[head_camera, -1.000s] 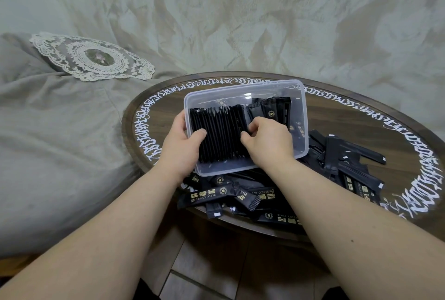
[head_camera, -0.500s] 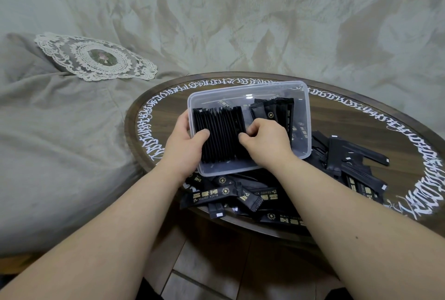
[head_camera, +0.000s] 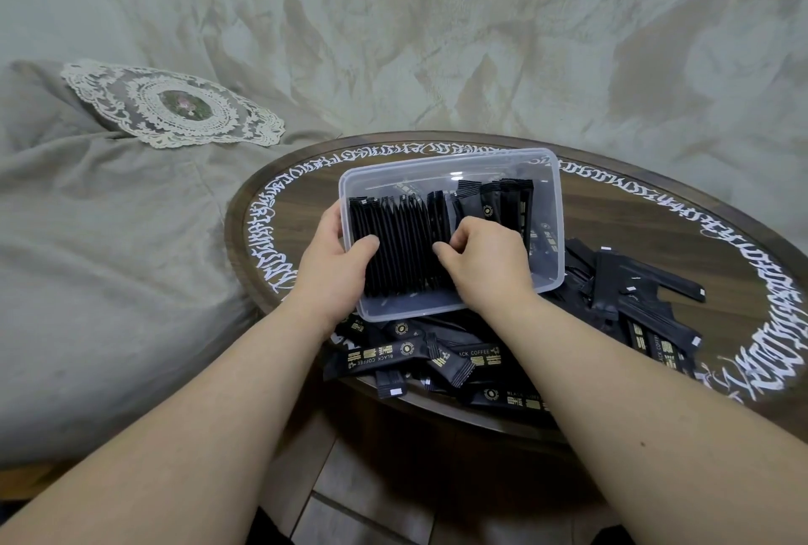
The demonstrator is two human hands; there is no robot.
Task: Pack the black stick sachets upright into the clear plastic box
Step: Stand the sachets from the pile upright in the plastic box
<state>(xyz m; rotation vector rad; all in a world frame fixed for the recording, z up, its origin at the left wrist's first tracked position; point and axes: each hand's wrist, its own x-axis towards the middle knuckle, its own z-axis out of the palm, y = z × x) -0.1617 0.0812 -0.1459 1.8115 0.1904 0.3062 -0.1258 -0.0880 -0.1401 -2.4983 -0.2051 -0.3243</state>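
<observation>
The clear plastic box sat tilted toward the camera on a heap of loose sachets, and inside it a tight row of black stick sachets stood on edge, packed side by side from the left wall toward the middle. And there was the left hand, clamped on the box's left wall: thumb hooked inside against the first sachets of the row, the other fingers wrapped round the outside. The right hand was down inside the box at the row's right end, fingers curled and bunched against the last sachets of the row; whether they pinched one or only pressed the row together could not be told. Just beyond those right knuckles a smaller group of sachets leaned face-on against the far part of the box, gold logos showing. Both forearms reached in from the bottom corners, bare. Out past the box, more loose sachets spilled to the right and toward the near edge, some printed BLACK COFFEE. All of it lay on a round dark wooden table ringed with white ornate lettering. To the left a grey bedcover carried a lace doily; pale mottled fabric filled the background, with floor tiles below the table.
</observation>
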